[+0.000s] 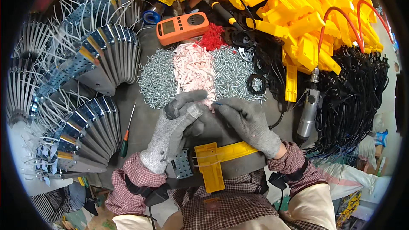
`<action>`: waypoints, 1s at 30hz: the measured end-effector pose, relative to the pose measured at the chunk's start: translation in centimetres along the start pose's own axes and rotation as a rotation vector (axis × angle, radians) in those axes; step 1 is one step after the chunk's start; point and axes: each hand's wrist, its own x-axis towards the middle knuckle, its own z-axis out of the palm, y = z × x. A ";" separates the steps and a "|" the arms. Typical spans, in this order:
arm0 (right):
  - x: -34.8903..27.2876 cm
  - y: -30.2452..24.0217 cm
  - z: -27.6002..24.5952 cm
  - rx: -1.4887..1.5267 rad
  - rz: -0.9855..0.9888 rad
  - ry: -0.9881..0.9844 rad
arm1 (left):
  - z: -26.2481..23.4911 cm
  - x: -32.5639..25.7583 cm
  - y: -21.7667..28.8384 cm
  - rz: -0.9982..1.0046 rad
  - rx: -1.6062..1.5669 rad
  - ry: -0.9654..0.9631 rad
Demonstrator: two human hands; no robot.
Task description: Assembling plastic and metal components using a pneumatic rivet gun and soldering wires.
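2 hands [213, 119] curled, pinching pink plug [211, 104]

Both hands meet mid-bench: left hand [172, 132] just left of right hand [249, 125], fingertips near touching. Plastic bracket [217, 157] lies below/between them, nearest the body, w/ perforated metal piece [182, 165] just left of it, under left wrist. Beyond fingertips: pile of small plastic pieces [194, 70], screw piles either side [158, 79] [232, 74]. Meter [182, 27] behind those. Screwdriver [127, 134] left of left hand; fanned metal brackets [91, 59] further left. Power driver [309, 110] right of right hand, cable bundle [353, 93] beyond it. Heap of plastic parts [294, 8] far back right
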 end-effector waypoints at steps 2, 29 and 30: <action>0.0 -0.7 -0.7 0.287 0.340 -0.051 | -1.3 0.3 -0.9 0.010 0.112 -0.010; -0.5 -1.3 -1.9 0.097 0.378 -0.197 | -2.0 -0.7 0.0 0.338 0.867 -0.024; -0.7 -1.1 -1.8 0.115 0.347 -0.183 | -1.6 -1.1 0.2 0.184 0.457 0.002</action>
